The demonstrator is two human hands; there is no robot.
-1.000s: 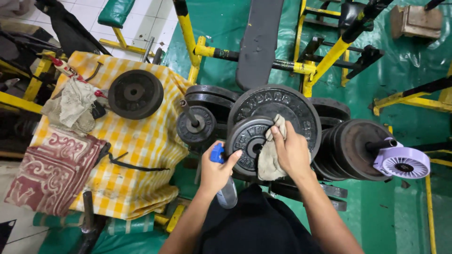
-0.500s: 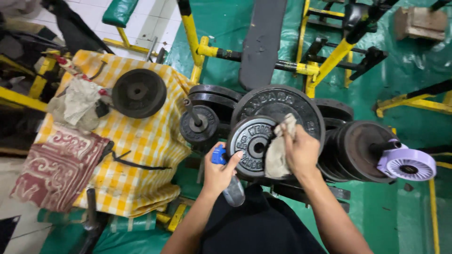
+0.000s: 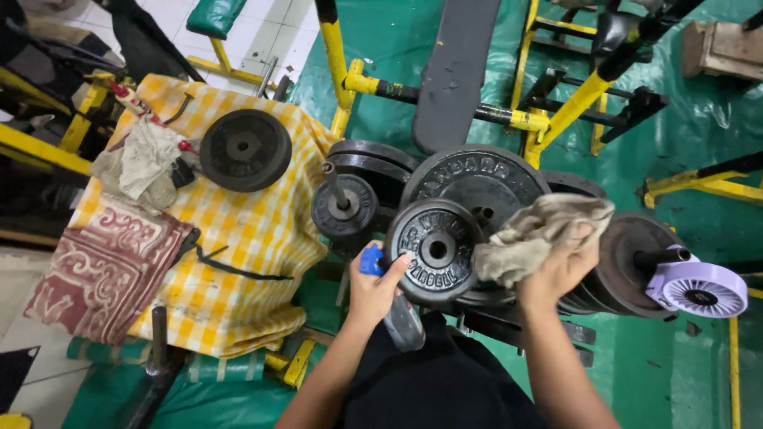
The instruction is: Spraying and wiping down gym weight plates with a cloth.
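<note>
Head view shows the left hand [image 3: 373,290] gripping a spray bottle [image 3: 393,310] against the small weight plate [image 3: 435,250], the right hand [image 3: 560,266] clutching a rag [image 3: 536,234] just beside it, wiping unfinished by the look.

both forearms bare, reaching forward from bottom of frame, diverging slightly. left hand [image 3: 373,287]: wrist straight, back of hand up, fingers curled closed in grip, thumb extended up-right with tip pressed against surface ahead. right hand [image 3: 561,268]: farther forward and higher than left, well apart from it, back of hand toward camera, fingers bunched closed in grip, fingertips hidden. right elbow out of frame.
</note>
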